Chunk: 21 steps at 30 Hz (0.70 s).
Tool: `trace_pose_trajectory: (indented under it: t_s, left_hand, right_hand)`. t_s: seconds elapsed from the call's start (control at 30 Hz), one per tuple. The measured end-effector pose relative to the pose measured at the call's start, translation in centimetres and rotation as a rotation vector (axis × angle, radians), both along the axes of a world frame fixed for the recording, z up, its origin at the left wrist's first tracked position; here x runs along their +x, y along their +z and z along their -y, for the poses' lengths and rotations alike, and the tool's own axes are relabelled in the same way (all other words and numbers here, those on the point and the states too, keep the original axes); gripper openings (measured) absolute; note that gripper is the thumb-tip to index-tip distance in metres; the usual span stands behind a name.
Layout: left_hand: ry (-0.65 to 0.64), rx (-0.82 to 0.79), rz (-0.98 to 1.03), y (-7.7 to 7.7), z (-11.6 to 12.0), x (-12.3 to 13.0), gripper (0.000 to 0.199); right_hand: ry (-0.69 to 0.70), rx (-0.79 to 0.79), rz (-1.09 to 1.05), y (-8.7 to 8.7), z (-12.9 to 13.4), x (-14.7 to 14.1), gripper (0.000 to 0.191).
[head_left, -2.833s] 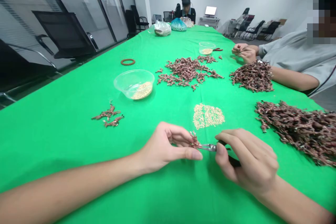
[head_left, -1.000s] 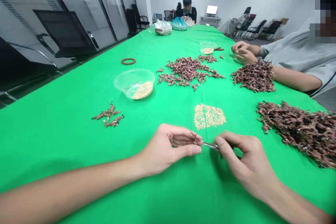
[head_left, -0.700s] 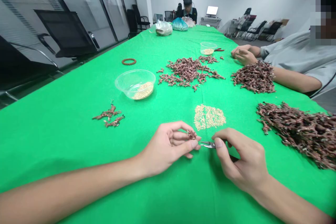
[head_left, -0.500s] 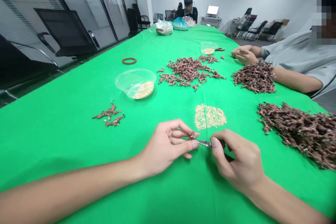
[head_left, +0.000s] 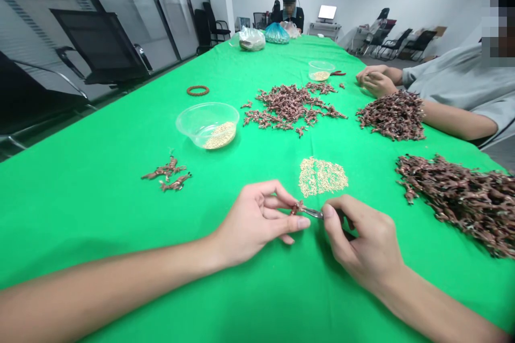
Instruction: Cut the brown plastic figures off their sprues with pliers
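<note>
**A:** What is happening at the hands now?

**B:** The left hand (head_left: 257, 220) is pinching a small copper piece (head_left: 296, 207) between its thumb (head_left: 295, 223) and fingers (head_left: 277, 200), above the green cloth (head_left: 120, 225). The right hand (head_left: 364, 241) is curling around small pliers (head_left: 311, 213), and their tips are reaching the piece.

**A:** Are the tips gripping it?

**B:** I cannot tell, because the piece is too small in this view. The step in hand seems to be working on it with the tips.

**A:** What is the next move needing?

**B:** I think a small, steady motion, with the left hand holding firmly.

**A:** Is there room?

**B:** Yes. Golden grains (head_left: 322, 177) are lying just beyond the hands, and a copper pile (head_left: 453, 203) is lying to the right, so the right hand must be careful on that side. Toward the left, open cloth is spreading widely.
</note>
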<state>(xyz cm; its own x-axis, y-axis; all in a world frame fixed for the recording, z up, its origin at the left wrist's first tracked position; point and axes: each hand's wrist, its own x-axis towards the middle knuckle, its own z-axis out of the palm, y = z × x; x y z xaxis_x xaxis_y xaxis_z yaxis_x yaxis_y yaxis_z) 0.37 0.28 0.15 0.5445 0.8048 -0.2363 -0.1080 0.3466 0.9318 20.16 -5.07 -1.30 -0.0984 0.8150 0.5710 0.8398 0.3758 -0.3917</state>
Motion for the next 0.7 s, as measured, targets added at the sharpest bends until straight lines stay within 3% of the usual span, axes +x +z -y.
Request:
trace_pose_trajectory:
  t_s: [0.7]
  left_hand:
    - [-0.01,0.024,-0.012,0.11,0.04,-0.04,0.036]
  right_hand:
    - [-0.007,0.0,0.002,-0.19,0.0,0.0,0.018]
